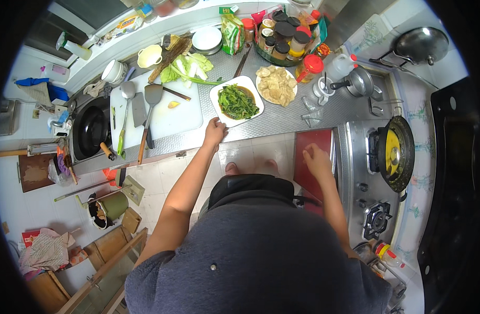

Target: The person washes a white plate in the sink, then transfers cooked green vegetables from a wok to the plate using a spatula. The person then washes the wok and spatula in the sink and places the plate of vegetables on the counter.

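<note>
My left hand (215, 132) is at the near left corner of a white square plate (237, 123), its fingers curled by the rim; whether they grip it is hidden. Cooked leafy greens (238, 101) in brown sauce lie on this plate. Beside it stands a round plate of dumplings (276, 85). My right hand (317, 160) hangs in the air before the counter's edge, fingers loosely bent, touching nothing visible. On the white cutting board (177, 117) left of the greens lie a ladle (127, 91), a cleaver (138, 110) and a wooden-handled spatula (153, 95).
At the right, a wok (408, 157) with yellow food sits on the gas stove (353, 165). Seasoning jars (284, 31) crowd a round tray at the back, near a red-lidded jar (310, 66). Lettuce (191, 64) lies behind the board. A black pan (91, 127) sits far left.
</note>
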The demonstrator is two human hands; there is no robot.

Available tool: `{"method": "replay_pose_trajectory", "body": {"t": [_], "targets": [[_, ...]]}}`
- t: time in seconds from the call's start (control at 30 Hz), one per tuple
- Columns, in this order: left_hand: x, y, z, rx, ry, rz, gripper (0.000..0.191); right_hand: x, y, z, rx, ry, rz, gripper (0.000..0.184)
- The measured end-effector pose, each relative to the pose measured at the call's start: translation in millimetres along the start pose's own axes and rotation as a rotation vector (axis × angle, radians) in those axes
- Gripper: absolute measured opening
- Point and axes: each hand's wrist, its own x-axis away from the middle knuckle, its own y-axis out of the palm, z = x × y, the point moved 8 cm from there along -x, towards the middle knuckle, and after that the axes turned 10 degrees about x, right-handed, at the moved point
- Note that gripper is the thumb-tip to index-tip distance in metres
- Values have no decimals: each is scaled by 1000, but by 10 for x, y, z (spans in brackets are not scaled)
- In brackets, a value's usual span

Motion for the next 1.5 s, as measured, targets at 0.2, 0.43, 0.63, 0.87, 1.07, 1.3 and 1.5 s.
{"method": "replay_pose_trajectory", "body": {"t": [0.2,0.43,0.63,0.87,1.07,1.3,1.5], "targets": [[-222,130,-92,189,-53,62,36,-972,158,170,176,-70,48,36],[-71,155,23,216,10,154,30,-1865,480,377,323,-196,-64,53],[-59,140,-90,343,-65,73,43,-1982,199,138,329,-277,-217,44],[39,147,-260,469,-46,27,27,-2076,-348,-550,209,-552,-129,34],[451,-41,-376,682,54,108,28,-2225,-557,-1508,139,-717,-143,26],[1336,-279,-158,800,189,288,33,-2589,-29,-2691,157,-1285,4,21],[1967,-452,-394,946,283,489,33,-2871,726,-3148,502,-1474,-25,20]]}}
